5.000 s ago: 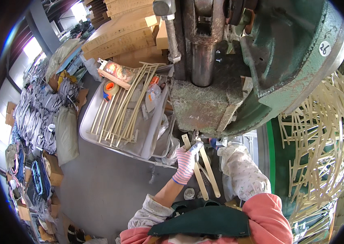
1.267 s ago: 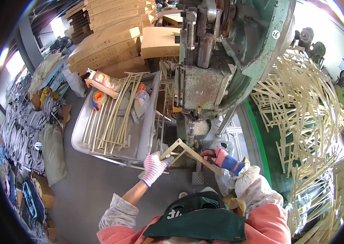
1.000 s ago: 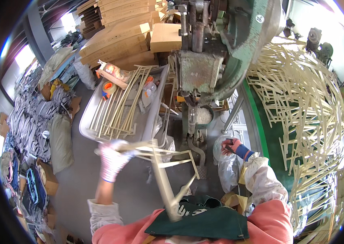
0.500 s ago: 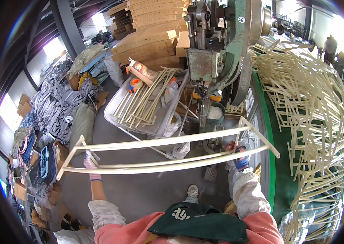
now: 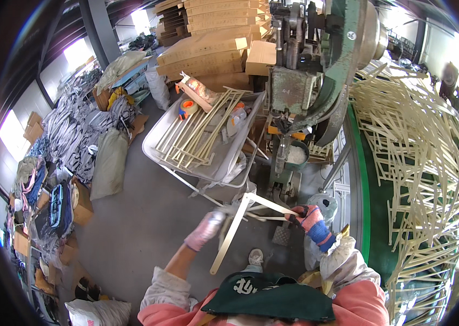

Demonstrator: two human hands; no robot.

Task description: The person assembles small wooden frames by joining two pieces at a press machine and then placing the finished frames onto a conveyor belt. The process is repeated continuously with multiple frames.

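A cream metal frame hangs in front of me, seen nearly end-on, its flat bars meeting in a corner at the top. My right hand, in a pink and blue glove, is closed around a bar of it at the right. My left hand, in a pale pink glove, is beside the frame's left side. Motion smears its fingers, so whether it touches the frame is unclear. Beyond the frame stands a green press machine, its lower tool above a small base.
A white tub on a stand holds several cream frames, an orange tape roll and a bag. A large heap of cream frames lies on the green surface to the right. Cardboard boxes are stacked behind; grey fabric is piled left.
The frame has swung from lying broadside across my view to nearly end-on. My left hand has moved right, toward my right hand, which has shifted slightly down.
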